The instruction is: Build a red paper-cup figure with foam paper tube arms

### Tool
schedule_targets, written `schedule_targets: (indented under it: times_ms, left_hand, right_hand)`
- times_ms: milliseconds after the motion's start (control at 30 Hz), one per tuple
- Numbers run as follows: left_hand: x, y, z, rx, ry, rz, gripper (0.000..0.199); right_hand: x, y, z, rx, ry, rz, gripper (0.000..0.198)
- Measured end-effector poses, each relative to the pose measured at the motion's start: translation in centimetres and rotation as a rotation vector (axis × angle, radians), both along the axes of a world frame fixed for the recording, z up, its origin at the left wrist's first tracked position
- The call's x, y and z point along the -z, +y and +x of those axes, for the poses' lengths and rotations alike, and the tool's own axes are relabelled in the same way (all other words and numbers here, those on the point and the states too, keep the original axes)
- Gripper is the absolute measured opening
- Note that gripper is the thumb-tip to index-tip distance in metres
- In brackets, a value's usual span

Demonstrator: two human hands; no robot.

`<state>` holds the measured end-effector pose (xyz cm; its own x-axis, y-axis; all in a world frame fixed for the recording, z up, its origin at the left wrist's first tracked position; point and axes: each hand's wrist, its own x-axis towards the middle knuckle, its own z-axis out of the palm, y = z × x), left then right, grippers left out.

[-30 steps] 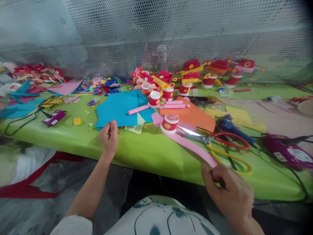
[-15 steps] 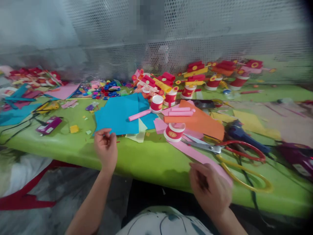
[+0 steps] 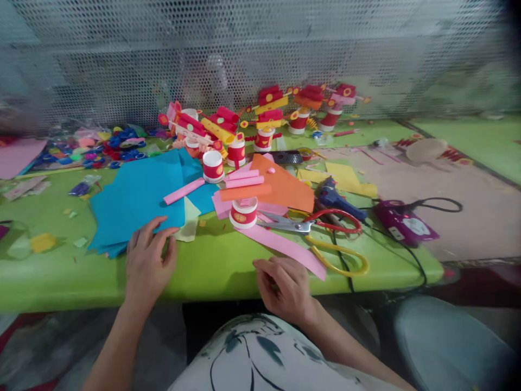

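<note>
My left hand [image 3: 150, 260] is open, its fingers apart at the near edge of the stacked blue paper sheets [image 3: 138, 190]. By the table's front edge, my right hand [image 3: 285, 285] is loosely curled, with nothing visible in it. Just beyond that hand lies a pink paper strip [image 3: 285, 245]. Large scissors [image 3: 301, 225] with one red and one yellow handle rest half open on the strip. A red and white paper cup [image 3: 243, 213] stands at the blades' tips, pink paper inside. Behind it are pink paper rolls [image 3: 244, 181], an orange roll [image 3: 246, 192] and an orange sheet [image 3: 285, 184].
Another red and white cup [image 3: 213, 166] stands beside the blue sheets. Finished-looking cup figures [image 3: 266, 117] line the back by a perforated metal panel [image 3: 228, 49]. To the right are a blue glue gun [image 3: 340, 200] and a purple corded box [image 3: 405, 222]; a stool [image 3: 448, 342] sits below.
My view has turned to the right. My left hand has opened from a curled pose and reached the blue sheets. My right hand stays curled near the pink strip.
</note>
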<state>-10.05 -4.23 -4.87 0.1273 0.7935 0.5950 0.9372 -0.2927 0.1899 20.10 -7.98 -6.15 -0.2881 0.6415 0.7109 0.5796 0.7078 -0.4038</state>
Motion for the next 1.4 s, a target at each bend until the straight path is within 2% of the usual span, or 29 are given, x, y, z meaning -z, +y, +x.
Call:
schedule_targets:
  times_ms: [100,233,300,367,433,500,567,667,733,1033,1167,1233,1300,1400]
  left_hand:
    - [-0.1,-0.2,0.2,-0.011,0.122,-0.091,0.025]
    - [0.0,-0.2,0.3,-0.012,0.103,-0.097,0.031]
    - [0.1,-0.1,0.3,-0.011,0.084,-0.095,0.032]
    - [0.1,-0.1,0.2,-0.011,0.07,-0.091,0.034]
    - [0.2,0.0,0.2,-0.012,0.075,-0.097,0.035]
    - [0.2,-0.1,0.3,-0.019,0.092,-0.113,0.035]
    - [0.2,-0.1,0.3,-0.032,0.106,-0.123,0.034]
    - [0.3,-0.1,0.2,-0.041,0.121,-0.128,0.033]
    - [0.5,-0.1,0.1,-0.036,0.129,-0.122,0.033]
    - [0.8,0.1,0.1,-0.028,0.176,-0.056,0.03]
    - [0.3,0.2,0.3,-0.01,0.059,-0.056,0.029]
    - [-0.3,0.5,1.0,0.027,-0.063,-0.117,0.033]
    - [-1.0,1.3,2.2,0.128,-0.243,-0.234,0.047]
    - [-1.9,3.3,4.8,0.27,-0.51,-0.525,0.08]
  right_hand:
    - [-0.5,-0.1,0.1,-0.038,0.022,-0.019,0.027]
    - [-2.4,-0.6,2.5,-0.036,0.033,-0.051,0.026]
    - [-3.6,-0.7,4.9,0.083,-0.004,-0.048,0.024]
    - [-4.5,-0.6,8.0,0.28,-0.121,-0.034,0.016]
    - [-5.0,-0.3,11.1,0.441,-0.35,-0.054,0.017]
    - [-4.9,0.0,13.7,0.524,-0.584,-0.161,0.028]
    - [-4.6,0.3,15.3,0.505,-0.707,-0.259,0.031]
    - [-4.1,1.0,16.1,0.448,-0.741,-0.316,0.026]
    - [-3.9,1.3,16.2,0.429,-0.741,-0.317,0.02]
    - [-4.1,1.1,16.2,0.348,-0.705,-0.201,0.017]
    - [-4.3,0.5,16.4,0.336,-0.672,-0.119,0.019]
    - [-4.4,0.3,16.5,0.341,-0.675,-0.095,0.021]
    - [-4.3,0.1,16.7,0.345,-0.685,-0.077,0.022]
    - [-4.0,-0.2,17.0,0.344,-0.693,-0.053,0.022]
